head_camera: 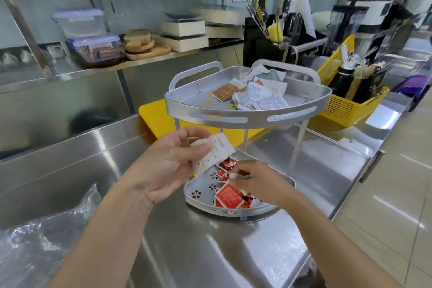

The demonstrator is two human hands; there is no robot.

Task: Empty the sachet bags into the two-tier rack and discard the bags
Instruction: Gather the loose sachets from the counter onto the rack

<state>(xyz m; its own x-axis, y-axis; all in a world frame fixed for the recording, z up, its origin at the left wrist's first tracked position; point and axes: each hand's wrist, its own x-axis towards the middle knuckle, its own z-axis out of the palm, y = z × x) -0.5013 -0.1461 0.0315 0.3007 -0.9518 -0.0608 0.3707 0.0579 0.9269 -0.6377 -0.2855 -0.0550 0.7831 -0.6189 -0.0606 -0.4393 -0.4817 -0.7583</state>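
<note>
Here, in the head view, we find the two-tier rack (247, 116) standing on the steel bench (233, 252). Its upper tier carries white and brown sachets (257, 94); its lower tier carries red sachets (228, 196). The left hand (168, 166) is above the lower tier's left edge and grips a few white sachets (214, 151) between thumb and fingers. The right hand (259, 181) reaches into the lower tier with fingers curled, pinching a small white piece (233, 175) that we cannot identify. A clear plastic bag (42, 241) lies crumpled at the lower left, well apart from the rack. It appears empty, though we cannot confirm this.

We judge the sachets to be light, flat and pliable, with slick film faces. Take hold at the sealed edges and avoid squeezing the filled centre. The bag is limp and nearly weightless: gather it at any fold for discarding.
</note>
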